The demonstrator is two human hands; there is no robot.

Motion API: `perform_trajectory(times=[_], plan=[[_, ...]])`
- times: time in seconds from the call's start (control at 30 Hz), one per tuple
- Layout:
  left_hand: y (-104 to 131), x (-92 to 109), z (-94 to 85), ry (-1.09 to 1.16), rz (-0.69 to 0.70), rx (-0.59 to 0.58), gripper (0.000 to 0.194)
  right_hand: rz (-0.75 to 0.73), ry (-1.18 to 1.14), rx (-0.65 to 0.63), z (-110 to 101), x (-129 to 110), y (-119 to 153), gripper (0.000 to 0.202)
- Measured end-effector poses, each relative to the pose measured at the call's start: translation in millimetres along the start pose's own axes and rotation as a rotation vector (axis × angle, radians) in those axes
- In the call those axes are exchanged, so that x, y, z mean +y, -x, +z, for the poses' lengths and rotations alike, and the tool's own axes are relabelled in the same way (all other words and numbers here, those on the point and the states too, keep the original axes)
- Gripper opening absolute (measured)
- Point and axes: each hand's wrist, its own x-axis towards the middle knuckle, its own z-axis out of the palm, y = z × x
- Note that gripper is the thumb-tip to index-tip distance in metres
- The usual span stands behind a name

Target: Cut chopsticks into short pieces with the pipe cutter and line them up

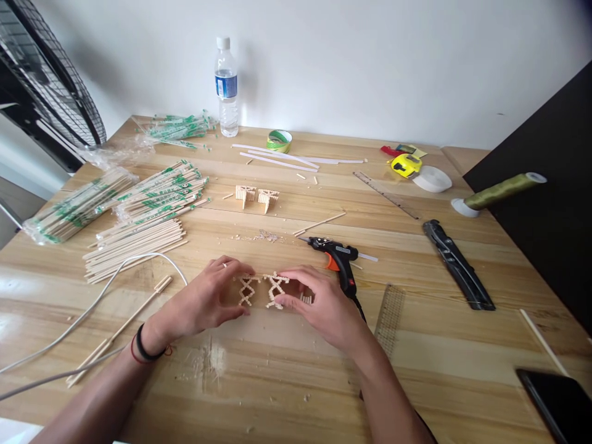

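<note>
Near the front middle of the table, my left hand (208,299) is closed around a small lattice piece (246,291) of short wooden sticks, thumb at its near side and fingers at its far side. My right hand (319,302) grips a matching lattice piece (276,290) between thumb and fingers. The two pieces stand side by side, with a narrow gap between their crossed fronts. Parts of both are hidden by my hands. Beyond my right hand lies a black hot glue gun (340,251) with an orange trigger, its nozzle pointing left.
Two small stick assemblies (267,198) stand farther back. Bundles of chopsticks (139,246) and a white cable (106,287) lie left. A water bottle (226,92) stands by the wall. At right are a clear ruler (390,317), black cutter (456,265), tape measure (406,165) and phone (555,404).
</note>
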Motion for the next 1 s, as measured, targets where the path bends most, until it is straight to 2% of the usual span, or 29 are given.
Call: perform_trajectory(times=[0.1, 0.2, 0.3, 0.5, 1.0], plan=[[0, 0, 0.6, 0.004, 0.007, -0.01, 0.056, -0.034, 0.023, 0.012, -1, -1, 1, 0.029], [1, -1, 1.4, 0.002, 0.037, 0.003, 0.066, -0.023, 0.039, -0.016, -1, -2, 3, 0.051], [2, 0, 1.4, -0.001, 0.069, 0.028, 0.065, -0.031, 0.053, -0.064, 2, -3, 6, 0.066], [2, 0, 2.0, -0.005, 0.058, 0.055, 0.047, -0.06, 0.106, -0.086, 7, -2, 6, 0.049], [1, -1, 4.0, -0.006, 0.073, 0.064, 0.045, -0.142, 0.116, -0.086, 7, -5, 6, 0.059]])
